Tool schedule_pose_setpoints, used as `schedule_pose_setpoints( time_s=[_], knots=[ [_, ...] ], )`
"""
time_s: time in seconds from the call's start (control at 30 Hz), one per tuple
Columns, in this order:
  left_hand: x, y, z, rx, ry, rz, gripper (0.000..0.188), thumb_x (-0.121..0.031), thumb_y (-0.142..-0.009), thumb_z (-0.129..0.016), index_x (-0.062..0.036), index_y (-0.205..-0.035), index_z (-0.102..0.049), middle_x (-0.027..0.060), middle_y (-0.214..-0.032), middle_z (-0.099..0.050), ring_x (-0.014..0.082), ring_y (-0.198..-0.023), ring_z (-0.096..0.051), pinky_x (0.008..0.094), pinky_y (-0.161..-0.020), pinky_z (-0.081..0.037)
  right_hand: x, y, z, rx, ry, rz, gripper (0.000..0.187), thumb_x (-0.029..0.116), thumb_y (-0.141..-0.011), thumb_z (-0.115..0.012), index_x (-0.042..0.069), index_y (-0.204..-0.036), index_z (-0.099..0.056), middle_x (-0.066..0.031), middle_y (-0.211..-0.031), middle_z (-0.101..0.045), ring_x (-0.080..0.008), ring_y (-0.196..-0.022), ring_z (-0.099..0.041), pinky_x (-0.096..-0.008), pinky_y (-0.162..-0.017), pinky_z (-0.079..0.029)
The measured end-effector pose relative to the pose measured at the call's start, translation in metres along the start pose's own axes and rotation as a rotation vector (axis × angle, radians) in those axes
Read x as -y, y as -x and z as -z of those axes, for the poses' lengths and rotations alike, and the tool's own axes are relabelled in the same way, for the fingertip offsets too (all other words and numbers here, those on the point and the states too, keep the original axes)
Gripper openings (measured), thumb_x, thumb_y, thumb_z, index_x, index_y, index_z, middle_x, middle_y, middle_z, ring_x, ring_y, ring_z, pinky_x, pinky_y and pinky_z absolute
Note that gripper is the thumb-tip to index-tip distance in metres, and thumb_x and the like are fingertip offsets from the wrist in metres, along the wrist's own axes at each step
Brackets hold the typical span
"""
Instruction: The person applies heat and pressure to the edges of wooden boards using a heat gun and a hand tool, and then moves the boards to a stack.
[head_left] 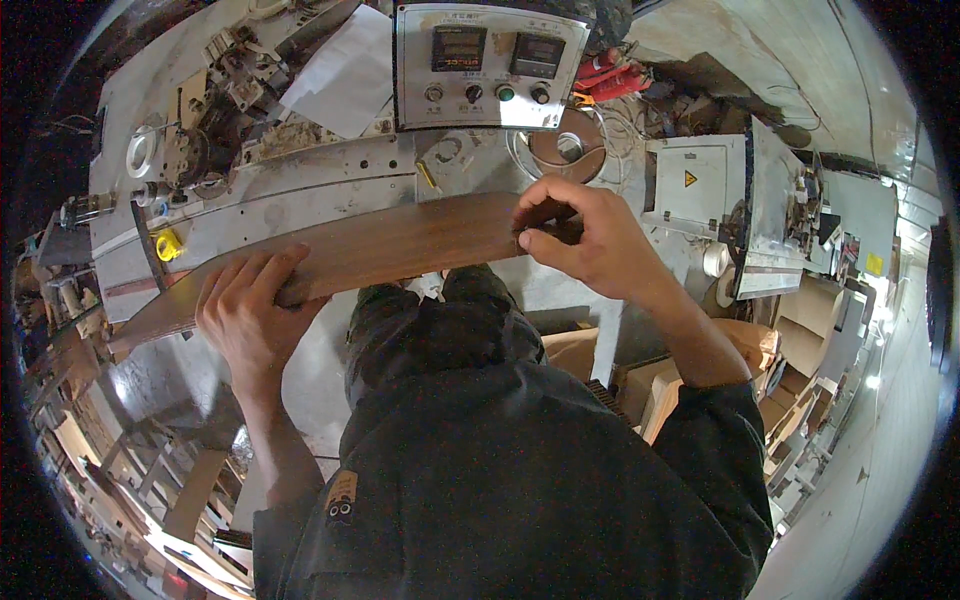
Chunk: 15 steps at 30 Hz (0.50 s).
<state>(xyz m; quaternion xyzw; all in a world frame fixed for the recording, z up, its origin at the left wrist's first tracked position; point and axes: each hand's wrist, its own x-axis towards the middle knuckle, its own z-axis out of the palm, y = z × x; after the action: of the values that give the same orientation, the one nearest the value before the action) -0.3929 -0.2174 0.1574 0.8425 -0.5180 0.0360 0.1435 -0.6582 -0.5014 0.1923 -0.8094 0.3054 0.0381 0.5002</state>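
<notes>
A long wood-grain board (410, 240), brown and flat, lies across in front of my body, its left end reaching far to the left. My left hand (255, 305) grips it by the near edge, fingers spread over the top face. At the right end, my right hand (590, 235) is closed in a pinch, with index finger and thumb curled around the board's end. Something dark shows inside that grip; whether it is part of the board I cannot tell. Beyond the board stands a grey machine table (300, 190).
A control box (490, 90) with two displays and several knobs stands at the table's far side. Right of it are a brown coil of strip (570, 145) and red cylinders (615, 80). A yellow tape roll (167, 244) sits at the left. Cardboard boxes (810, 310) are stacked at the right.
</notes>
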Motion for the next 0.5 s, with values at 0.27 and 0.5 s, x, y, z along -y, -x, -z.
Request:
schedule_pose_setpoints(
  time_s=[0.27, 0.5],
  knots=[
    [-0.0037, 0.0027, 0.0025, 0.001, 0.008, 0.004, 0.05, -0.028, -0.056, -0.098, -0.0222, -0.104, -0.084, -0.0009, -0.097, -0.081, 0.0229, -0.091, -0.075, 0.0395, -0.088, -0.057, 0.0062, -0.0006, -0.0022, 0.002, 0.044, -0.031, 0.034, 0.034, -0.089, -0.082, 0.008, -0.109, -0.073, -0.0106, -0.094, -0.078, -0.0248, -0.084, -0.077, -0.0376, -0.078, -0.06],
    [-0.0016, 0.0041, 0.0018, -0.032, -0.014, -0.04, 0.052, -0.033, -0.057, -0.098, -0.0213, -0.105, -0.084, -0.0007, -0.1, -0.081, 0.0233, -0.093, -0.076, 0.0408, -0.088, -0.057, 0.0068, -0.0005, -0.0055, -0.001, 0.065, -0.033, 0.034, 0.034, -0.086, -0.083, 0.007, -0.105, -0.073, -0.0104, -0.091, -0.077, -0.0244, -0.08, -0.076, -0.0379, -0.076, -0.059]
  ],
)
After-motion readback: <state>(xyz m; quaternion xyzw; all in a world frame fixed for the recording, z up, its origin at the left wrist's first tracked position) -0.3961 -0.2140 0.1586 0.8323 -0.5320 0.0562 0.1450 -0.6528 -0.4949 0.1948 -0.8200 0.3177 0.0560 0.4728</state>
